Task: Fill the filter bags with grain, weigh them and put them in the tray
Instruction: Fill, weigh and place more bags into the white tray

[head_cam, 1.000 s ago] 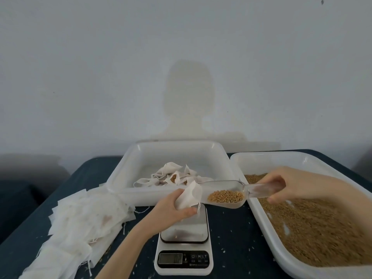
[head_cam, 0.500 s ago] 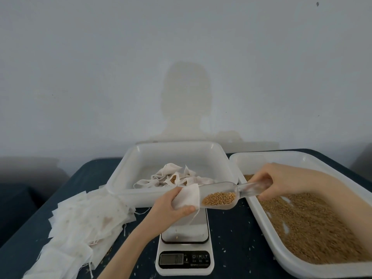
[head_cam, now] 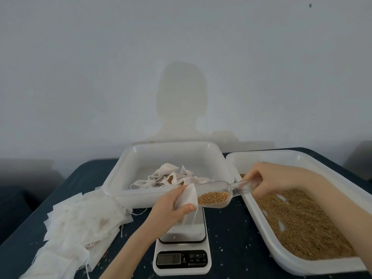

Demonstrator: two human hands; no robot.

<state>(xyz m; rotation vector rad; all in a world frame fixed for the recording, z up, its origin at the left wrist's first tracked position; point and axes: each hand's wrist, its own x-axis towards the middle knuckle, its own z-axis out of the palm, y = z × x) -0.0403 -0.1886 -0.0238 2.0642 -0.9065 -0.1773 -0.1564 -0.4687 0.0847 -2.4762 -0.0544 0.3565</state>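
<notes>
Left hand (head_cam: 171, 206) pinches a thin white filter bag (head_cam: 188, 196) above the scale (head_cam: 182, 250); right hand (head_cam: 269, 178) grips a clear plastic scoop (head_cam: 217, 193) of golden grain (head_cam: 213, 197), mouth at the bag. Scale display unreadable.

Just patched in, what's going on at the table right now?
A person is filling a white filter bag, held open in the left hand above the white digital scale. The right hand grips a clear plastic scoop of brown grain, its mouth at the bag's opening. Filled bags already lie in the white plastic tray behind.
</notes>
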